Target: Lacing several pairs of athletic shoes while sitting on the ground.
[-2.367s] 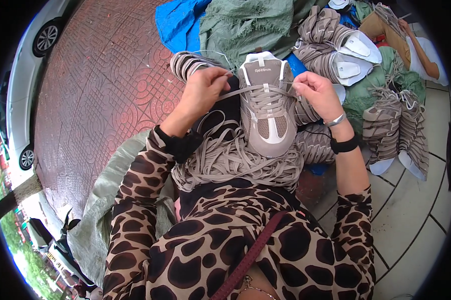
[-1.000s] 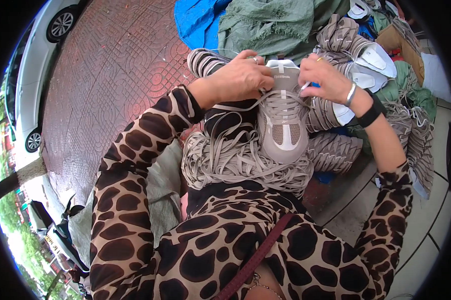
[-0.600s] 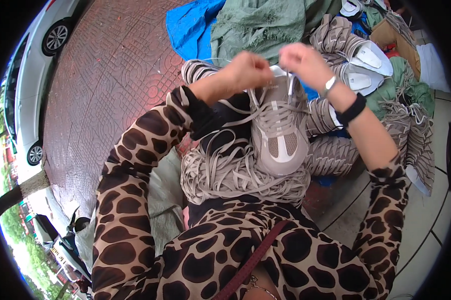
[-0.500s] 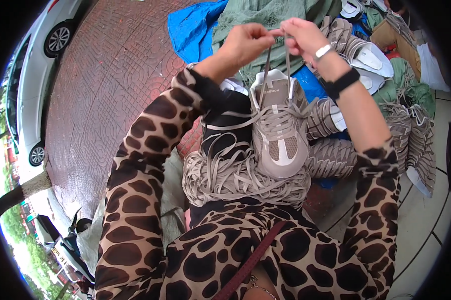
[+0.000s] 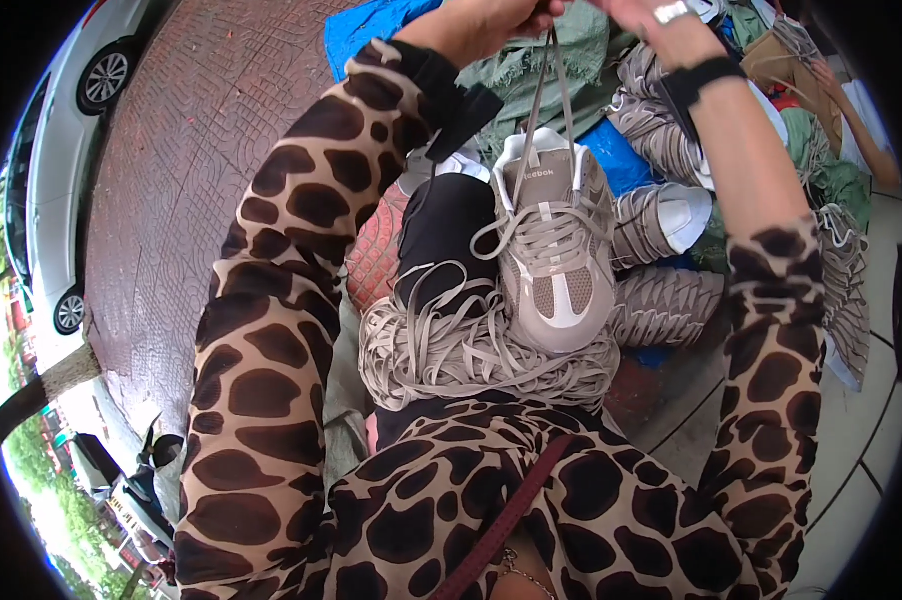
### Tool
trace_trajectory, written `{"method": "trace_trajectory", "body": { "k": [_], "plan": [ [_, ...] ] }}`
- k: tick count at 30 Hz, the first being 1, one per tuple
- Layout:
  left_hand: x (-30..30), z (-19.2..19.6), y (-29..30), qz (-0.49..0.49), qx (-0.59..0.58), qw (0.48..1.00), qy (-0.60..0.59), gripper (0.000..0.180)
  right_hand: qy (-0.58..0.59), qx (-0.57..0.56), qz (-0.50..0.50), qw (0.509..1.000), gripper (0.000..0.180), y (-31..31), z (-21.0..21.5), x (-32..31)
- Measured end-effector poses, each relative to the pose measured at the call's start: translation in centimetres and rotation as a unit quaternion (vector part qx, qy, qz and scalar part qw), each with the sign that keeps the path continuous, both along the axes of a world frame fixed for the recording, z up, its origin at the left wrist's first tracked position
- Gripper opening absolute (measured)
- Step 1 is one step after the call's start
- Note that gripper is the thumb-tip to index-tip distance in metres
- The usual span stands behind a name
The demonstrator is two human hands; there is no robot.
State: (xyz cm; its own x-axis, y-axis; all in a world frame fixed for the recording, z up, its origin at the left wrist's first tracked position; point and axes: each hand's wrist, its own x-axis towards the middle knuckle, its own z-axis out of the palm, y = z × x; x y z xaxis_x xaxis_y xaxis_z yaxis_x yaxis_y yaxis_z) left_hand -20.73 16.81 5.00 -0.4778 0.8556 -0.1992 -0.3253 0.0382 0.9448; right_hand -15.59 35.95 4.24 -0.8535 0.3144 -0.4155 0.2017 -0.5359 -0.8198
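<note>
A taupe and white sneaker (image 5: 556, 265) lies toe toward me on my lap, with its front on a tangled heap of beige shoelaces (image 5: 451, 355). Lacing crosses its tongue, and two strands of its shoelace (image 5: 565, 85) rise taut and meet near the top edge. My left hand (image 5: 491, 25) is closed on them there with its fingertips. Beside it is my right hand (image 5: 661, 30), its fingers curled and partly cut off by the upper edge; what they hold is hidden. A loose loop of lace hangs at the sneaker's left side.
Stacked taupe sneakers (image 5: 666, 310) lie to the right, with more behind. Green sacking (image 5: 561, 75) and blue sheeting (image 5: 621, 160) cover the area ahead. Another person's arm (image 5: 866, 130) reaches in at the far right. A white car (image 5: 56, 180) stands on the left beyond red paving (image 5: 191, 150).
Both hands have risen toward the top edge, drawing the lace strands up with them; the right hand is now partly out of view. Another person's arm has appeared at the right.
</note>
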Motion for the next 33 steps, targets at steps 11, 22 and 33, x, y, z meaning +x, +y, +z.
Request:
{"method": "trace_trajectory", "body": {
  "k": [11, 22, 33],
  "plan": [
    [4.8, -2.4, -9.7, 0.118, -0.025, 0.799, 0.590, 0.025, 0.025, 0.096, 0.231, 0.968, 0.027, -7.2, -1.8, 9.1],
    [15.0, -5.8, -16.9, -0.056, -0.161, 0.681, 0.713, 0.012, 0.057, 0.066, 0.198, 0.976, 0.027, -7.8, -1.6, 9.9],
    [13.6, -6.0, -15.4, 0.081, -0.054, 0.958, 0.270, 0.015, -0.010, 0.201, 0.200, 0.959, 0.026, -9.3, 1.3, 10.2]
  ]
}}
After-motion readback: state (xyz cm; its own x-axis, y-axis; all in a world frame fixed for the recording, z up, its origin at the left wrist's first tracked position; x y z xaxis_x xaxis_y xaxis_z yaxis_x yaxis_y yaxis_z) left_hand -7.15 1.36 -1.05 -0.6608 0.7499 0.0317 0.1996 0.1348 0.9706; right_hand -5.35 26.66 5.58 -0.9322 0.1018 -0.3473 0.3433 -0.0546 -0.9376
